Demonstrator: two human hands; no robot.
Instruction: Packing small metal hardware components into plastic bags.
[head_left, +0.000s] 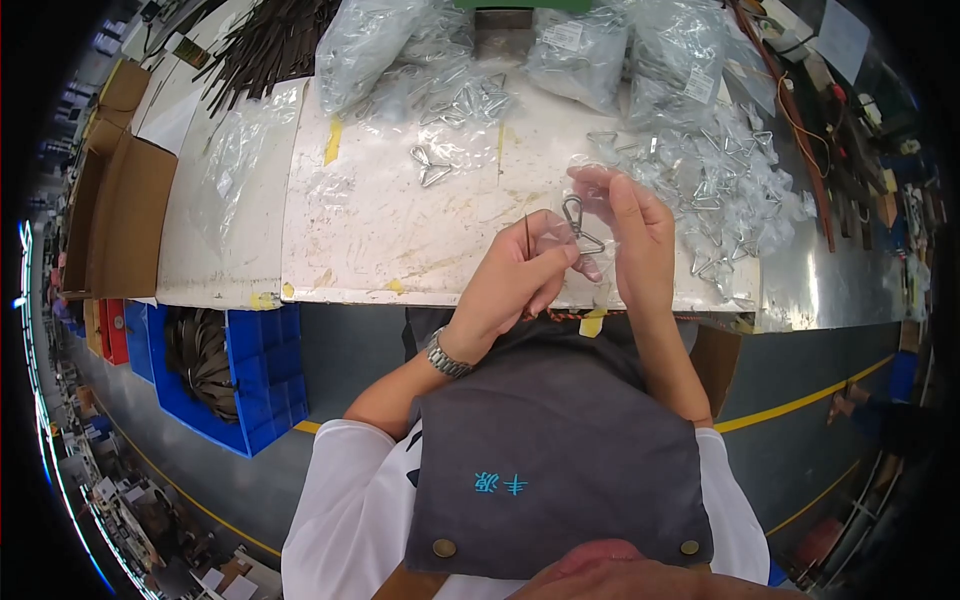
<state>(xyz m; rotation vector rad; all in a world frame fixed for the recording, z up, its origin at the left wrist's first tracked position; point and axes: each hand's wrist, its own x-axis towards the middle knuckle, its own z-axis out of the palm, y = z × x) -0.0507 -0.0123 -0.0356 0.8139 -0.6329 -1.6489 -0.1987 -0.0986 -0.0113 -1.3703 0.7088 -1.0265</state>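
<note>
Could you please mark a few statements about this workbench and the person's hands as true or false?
1. The left hand and the right hand hold a small clear bag with a metal clip in it. True.
2. A watch sits on the right wrist. False: on the left wrist.
3. The blue bin stands on the table. False: it stands on the floor, below the table's edge.
4. More bagged clips lie right of the hands. True.
</note>
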